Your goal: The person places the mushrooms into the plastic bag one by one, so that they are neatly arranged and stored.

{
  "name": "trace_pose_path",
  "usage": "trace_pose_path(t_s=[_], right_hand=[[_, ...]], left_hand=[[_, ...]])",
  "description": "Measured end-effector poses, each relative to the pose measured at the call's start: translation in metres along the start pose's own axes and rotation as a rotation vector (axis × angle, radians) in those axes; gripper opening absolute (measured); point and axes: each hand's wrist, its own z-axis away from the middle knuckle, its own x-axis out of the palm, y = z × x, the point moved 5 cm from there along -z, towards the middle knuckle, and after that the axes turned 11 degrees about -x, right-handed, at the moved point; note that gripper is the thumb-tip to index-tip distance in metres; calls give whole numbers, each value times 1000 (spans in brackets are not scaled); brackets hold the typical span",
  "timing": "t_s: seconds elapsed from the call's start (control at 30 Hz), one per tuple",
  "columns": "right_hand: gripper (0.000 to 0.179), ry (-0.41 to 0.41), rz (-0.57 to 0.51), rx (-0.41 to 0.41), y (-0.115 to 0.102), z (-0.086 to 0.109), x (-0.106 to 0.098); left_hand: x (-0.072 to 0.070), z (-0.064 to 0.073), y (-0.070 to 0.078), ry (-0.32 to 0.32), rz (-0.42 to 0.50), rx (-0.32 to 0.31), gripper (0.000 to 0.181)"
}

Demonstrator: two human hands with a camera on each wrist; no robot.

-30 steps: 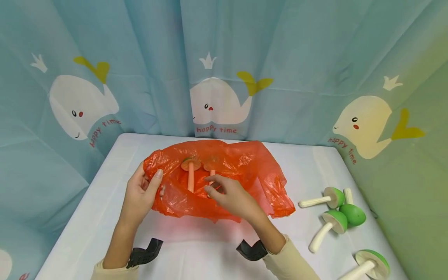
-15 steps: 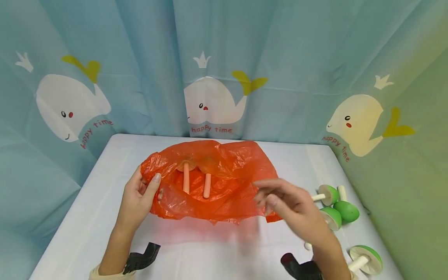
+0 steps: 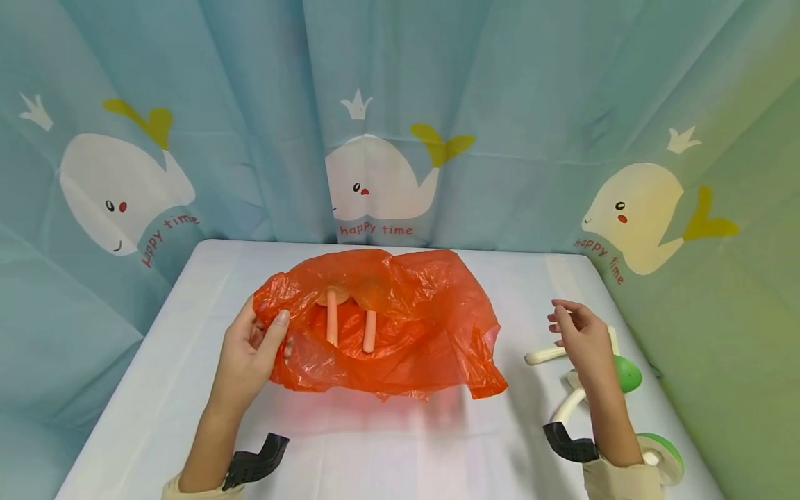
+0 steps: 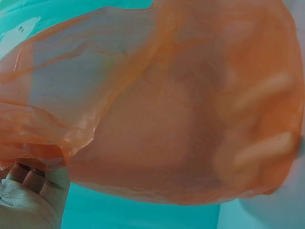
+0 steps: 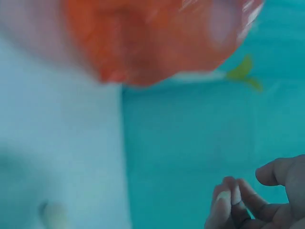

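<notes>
In the head view my left hand [image 3: 250, 351] pinches the left rim of a thin red plastic bag [image 3: 431, 298], thumb inside the mouth. The bag gapes toward me. Inside lie two toy mushrooms, one stem [image 3: 332, 323] with part of its cap showing and a second stem [image 3: 370, 332] beside it. The left wrist view shows their blurred shapes through the plastic bag [image 4: 143, 133]. My right hand [image 3: 584, 347] hovers over toy mushrooms at the right, fingers loosely bent and holding nothing. It partly hides them; a green cap [image 3: 628, 373] and a white stem [image 3: 544, 355] show around it.
Another green-capped mushroom [image 3: 669, 458] lies near the right front edge, partly behind the right sleeve [image 3: 621, 480]. A white cloth covers the table [image 3: 375, 458]. Blue curtains [image 3: 531, 139] with whale prints hang behind and beside it.
My right hand has come out of the bag's mouth and moved right, over the loose mushrooms. The second stem in the bag now shows fully. The left hand keeps its hold on the rim.
</notes>
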Motion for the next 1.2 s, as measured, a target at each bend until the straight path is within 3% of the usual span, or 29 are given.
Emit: trace_pose_path(t_s=[0.23,0.43,0.53,0.83,0.97,1.1,1.17,1.2], right_hand=[[52,-71,122,65,34,-4,-1],[54,-187,457,43,57,-8,-1],[51,-228,547,28,68,-9,1],[45,-279,540,34,80,-9,8],[42,-355,543,8,84,-12,14],[45,-474,602,-2,111,-21,22],[50,-529,654,-37,131,-28,25],[52,-524,673,-104,147,-32,26]], left_hand=[[-1,0,0,4,6,6,37],[-1,0,-2,5,3,-5,37],[-1,0,-3,4,1,-5,38],[-2,4,-6,8,1,-20,37],[-3,5,-6,3,13,-27,37],[-3,5,-5,-2,22,-29,36],[-3,6,-5,2,18,-27,36],[-3,6,-6,-4,22,-29,36]])
